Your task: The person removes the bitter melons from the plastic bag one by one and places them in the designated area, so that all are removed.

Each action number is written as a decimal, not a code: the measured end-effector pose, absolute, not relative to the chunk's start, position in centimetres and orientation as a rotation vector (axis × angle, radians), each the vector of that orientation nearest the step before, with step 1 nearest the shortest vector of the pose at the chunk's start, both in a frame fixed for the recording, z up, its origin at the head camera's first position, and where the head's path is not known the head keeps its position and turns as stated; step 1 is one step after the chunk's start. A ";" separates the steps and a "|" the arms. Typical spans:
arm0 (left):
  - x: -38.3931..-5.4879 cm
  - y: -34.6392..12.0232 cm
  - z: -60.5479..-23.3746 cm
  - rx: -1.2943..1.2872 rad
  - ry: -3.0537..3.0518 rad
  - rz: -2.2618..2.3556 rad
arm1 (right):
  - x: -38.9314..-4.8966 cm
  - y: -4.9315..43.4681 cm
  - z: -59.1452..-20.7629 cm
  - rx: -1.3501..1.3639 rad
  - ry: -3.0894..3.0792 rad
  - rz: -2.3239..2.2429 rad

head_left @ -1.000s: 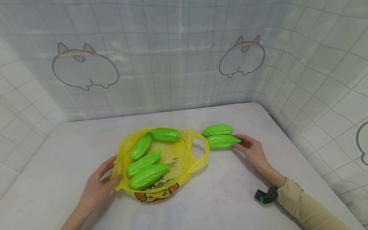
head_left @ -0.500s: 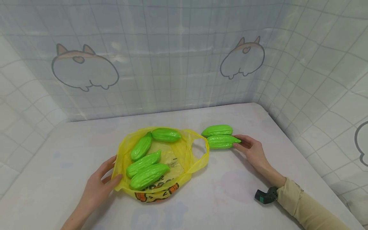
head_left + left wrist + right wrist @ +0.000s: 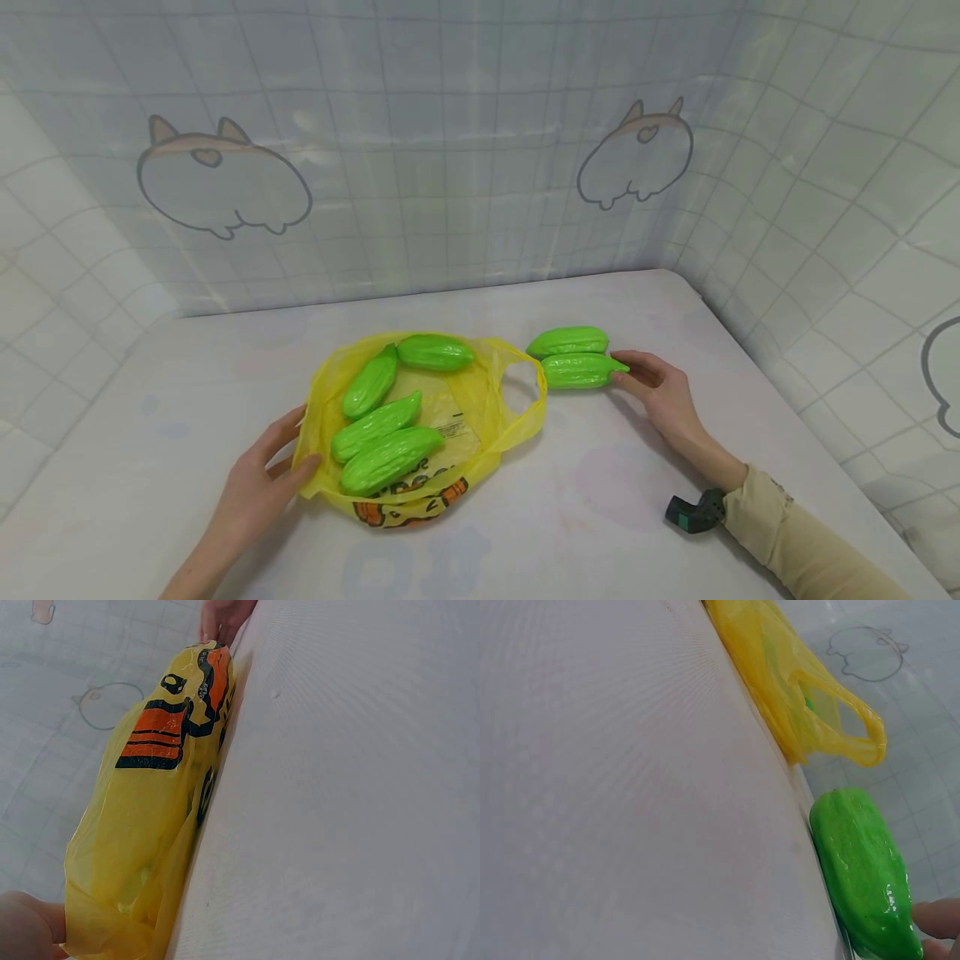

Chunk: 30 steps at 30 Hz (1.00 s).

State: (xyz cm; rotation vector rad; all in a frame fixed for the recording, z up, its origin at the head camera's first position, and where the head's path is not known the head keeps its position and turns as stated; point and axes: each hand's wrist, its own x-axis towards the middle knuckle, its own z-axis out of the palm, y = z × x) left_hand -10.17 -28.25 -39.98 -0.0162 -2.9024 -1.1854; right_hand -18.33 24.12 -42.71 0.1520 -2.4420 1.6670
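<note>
Gourds [image 3: 392, 461] in bag [image 3: 480, 392] (two outside)

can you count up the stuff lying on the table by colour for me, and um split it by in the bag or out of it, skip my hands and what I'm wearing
Yellow plastic bag: 1
Green gourds inside the bag: 4
Green gourds outside the bag: 2
Total: 7
</note>
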 end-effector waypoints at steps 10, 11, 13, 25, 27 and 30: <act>-10.1 -28.2 -40.2 -0.038 -2.876 -1.195 | -18.0 24.0 -42.1 0.121 -2.346 1.656; -10.1 -28.2 -40.2 -0.037 -2.877 -1.195 | -18.0 24.0 -42.1 0.119 -2.343 1.654; -10.1 -28.2 -40.2 -0.036 -2.874 -1.193 | -18.0 24.0 -42.0 0.103 -2.343 1.640; -10.4 -28.3 -40.2 -0.035 -2.885 -1.201 | -17.9 23.4 -40.7 0.152 -2.271 1.582; -10.4 -28.3 -40.3 -0.033 -2.885 -1.205 | -17.8 23.0 -40.5 0.220 -2.218 1.596; -10.4 -28.3 -40.4 -0.029 -2.889 -1.206 | -17.6 22.2 -40.2 0.317 -2.163 1.615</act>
